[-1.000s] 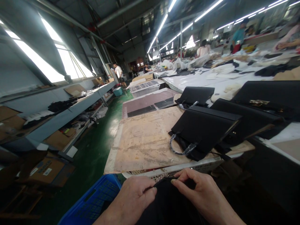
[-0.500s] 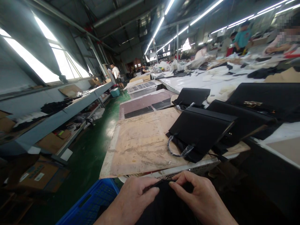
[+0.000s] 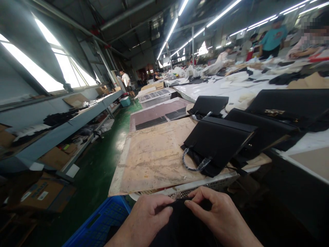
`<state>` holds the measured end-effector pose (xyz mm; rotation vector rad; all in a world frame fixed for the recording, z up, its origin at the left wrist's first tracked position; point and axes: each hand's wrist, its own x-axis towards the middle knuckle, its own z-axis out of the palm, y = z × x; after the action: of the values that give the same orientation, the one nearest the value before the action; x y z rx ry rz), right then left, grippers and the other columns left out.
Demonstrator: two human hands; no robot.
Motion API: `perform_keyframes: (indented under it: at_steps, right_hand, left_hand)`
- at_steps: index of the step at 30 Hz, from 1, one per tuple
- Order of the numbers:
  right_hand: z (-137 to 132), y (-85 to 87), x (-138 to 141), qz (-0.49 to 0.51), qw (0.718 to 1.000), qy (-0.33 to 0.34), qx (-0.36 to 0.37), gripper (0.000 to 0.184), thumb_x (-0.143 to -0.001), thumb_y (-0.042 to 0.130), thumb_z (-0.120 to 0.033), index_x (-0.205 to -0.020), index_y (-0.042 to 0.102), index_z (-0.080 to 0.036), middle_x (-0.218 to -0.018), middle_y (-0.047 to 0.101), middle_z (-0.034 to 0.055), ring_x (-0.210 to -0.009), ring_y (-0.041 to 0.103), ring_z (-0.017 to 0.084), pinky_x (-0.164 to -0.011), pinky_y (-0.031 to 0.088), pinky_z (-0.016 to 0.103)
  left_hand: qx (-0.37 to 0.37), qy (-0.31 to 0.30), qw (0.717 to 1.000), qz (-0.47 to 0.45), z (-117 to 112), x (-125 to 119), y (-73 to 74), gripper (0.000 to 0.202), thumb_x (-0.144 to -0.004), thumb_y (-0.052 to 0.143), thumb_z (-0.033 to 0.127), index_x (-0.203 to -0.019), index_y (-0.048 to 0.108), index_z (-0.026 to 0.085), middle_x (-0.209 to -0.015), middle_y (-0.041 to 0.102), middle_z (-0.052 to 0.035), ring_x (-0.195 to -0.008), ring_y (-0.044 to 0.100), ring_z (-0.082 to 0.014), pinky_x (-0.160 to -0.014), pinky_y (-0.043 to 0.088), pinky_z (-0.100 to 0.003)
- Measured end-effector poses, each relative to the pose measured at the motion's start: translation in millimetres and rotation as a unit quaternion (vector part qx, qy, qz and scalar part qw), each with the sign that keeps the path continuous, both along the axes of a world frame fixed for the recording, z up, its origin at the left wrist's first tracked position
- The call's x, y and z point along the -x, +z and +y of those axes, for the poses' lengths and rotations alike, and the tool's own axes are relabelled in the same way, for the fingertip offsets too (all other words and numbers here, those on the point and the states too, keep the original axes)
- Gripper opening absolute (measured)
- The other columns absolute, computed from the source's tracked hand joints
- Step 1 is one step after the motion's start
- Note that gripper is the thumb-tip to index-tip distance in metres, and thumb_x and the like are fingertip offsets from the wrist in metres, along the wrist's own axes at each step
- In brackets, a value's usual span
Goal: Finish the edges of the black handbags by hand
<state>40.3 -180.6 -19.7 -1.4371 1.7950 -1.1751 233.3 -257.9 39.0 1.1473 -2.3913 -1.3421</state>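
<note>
Low in the view, close to my body, a piece of black fabric hangs between my two hands. Its top edge is pinched between thumb and fingers of my left hand. My right hand pinches the same edge a short way to the right. What the dark fabric belongs to cannot be made out. Just beyond my hands is the worn tan board of the worktable. On its right part lies a black handbag with a plastic-wrapped handle.
More black bags lie to the right and behind. A blue plastic crate stands at lower left, by the green floor aisle. A long shelf bench runs along the window wall. Several people work at far tables.
Both hands keep their pinch on the black fabric, almost unmoved. The view has shifted slightly. At the back right, a person in a teal shirt has moved a little to the right.
</note>
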Motion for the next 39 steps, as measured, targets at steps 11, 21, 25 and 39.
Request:
perform_keyframes:
  at_steps: [11, 21, 25, 39]
  right_hand:
    - [-1.7, -0.4, 2.8, -0.004, 1.0, 0.013, -0.003, 0.022, -0.081, 0.063, -0.036, -0.063, 0.063, -0.023, -0.082, 0.077, 0.0001, -0.077, 0.071, 0.022, -0.07, 0.049, 0.031]
    - [-1.6, -4.9, -3.5, 0.039, 0.999, -0.008, 0.004, 0.023, -0.081, 0.062, -0.035, -0.062, 0.059, -0.023, -0.074, 0.073, -0.0011, -0.067, 0.067, 0.019, -0.063, 0.045, 0.03]
    - [1.6, -2.4, -4.5, 0.023, 1.0, -0.011, -0.002, 0.02, -0.08, 0.062, -0.033, -0.063, 0.059, -0.022, -0.074, 0.073, 0.0002, -0.068, 0.067, 0.02, -0.063, 0.045, 0.031]
    - [9.7, 8.6, 20.3, -0.018, 0.997, 0.079, 0.016, 0.008, -0.079, 0.069, -0.018, -0.072, 0.07, -0.022, -0.08, 0.075, -0.0022, -0.082, 0.07, 0.019, -0.076, 0.05, 0.028]
  left_hand:
    - [-0.14, 0.094, 0.984, 0.052, 4.2, 2.5, -11.5, 0.024, -0.08, 0.063, 0.022, -0.097, 0.079, 0.016, -0.083, 0.076, -0.0029, -0.076, 0.065, -0.019, -0.066, 0.045, -0.025]
    - [-0.108, 0.098, 0.989, 0.029, 5.1, 4.9, -16.0, 0.013, -0.078, 0.059, 0.022, -0.076, 0.069, 0.014, -0.061, 0.057, 0.0036, -0.058, 0.047, -0.0111, -0.055, 0.035, -0.022]
    - [-0.092, 0.074, 0.993, 0.024, 2.5, 10.4, -15.5, 0.014, -0.077, 0.066, 0.027, -0.079, 0.069, 0.014, -0.06, 0.052, 0.005, -0.058, 0.045, -0.0111, -0.055, 0.032, -0.023]
    - [0.021, 0.02, 0.999, -0.033, 3.0, 30.1, -12.2, 0.02, -0.084, 0.056, 0.032, -0.075, 0.066, 0.018, -0.071, 0.059, 0.0011, -0.071, 0.055, -0.0176, -0.062, 0.035, -0.026]
